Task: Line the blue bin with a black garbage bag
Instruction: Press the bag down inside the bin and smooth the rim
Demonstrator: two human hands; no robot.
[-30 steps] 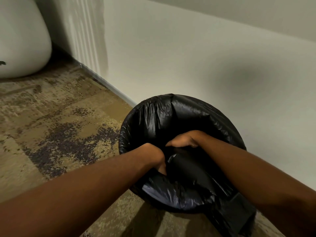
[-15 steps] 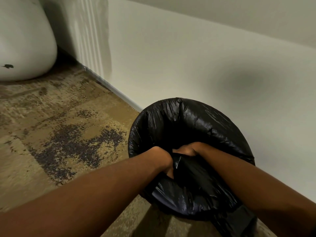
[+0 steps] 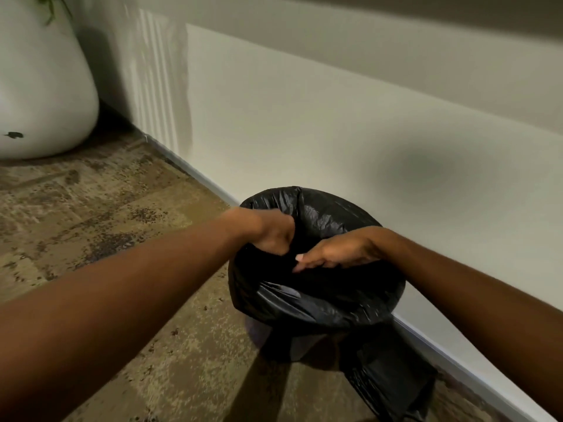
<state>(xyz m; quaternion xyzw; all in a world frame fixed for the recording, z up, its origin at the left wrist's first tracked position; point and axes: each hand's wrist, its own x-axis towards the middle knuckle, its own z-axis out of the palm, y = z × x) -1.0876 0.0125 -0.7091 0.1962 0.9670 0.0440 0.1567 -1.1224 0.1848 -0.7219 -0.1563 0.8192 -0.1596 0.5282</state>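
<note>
Bin: the blue bin (image 3: 259,333) is standing on the carpet (image 3: 122,239) close against the wall (image 3: 335,132); the black bag (image 3: 320,303) is covering nearly all of it, so only a dull sliver of its side is showing low down under the plastic.

Bag: it is lying draped over the rim all the way round, with a loose tail hanging down outside on the near right side and reaching toward the floor.

Left hand (image 3: 271,236): its grip is closed into a fist around a gather of plastic at the left part of the rim.

Right hand (image 3: 338,251): it is lying flatter over the mouth, fingers (image 3: 304,263) stretched toward the left hand and touching the plastic; whether that grip is pinching a fold or only pressing, one cannot tell.

Step in hand: the person is apparently taking up slack at the rim and seating the bag.

Doing it well: the fist should be pulling the gather outward and down over the lip, not upward, while the right hand is holding the opposite plastic so the bag is not sliding off.

Inside: how far the bag is reaching down is hidden; pushing it to the bottom would be letting the air out.

Risk: thin plastic is likely tearing if yanked, and the light bin is liable to be tipping away from the wall.
</note>
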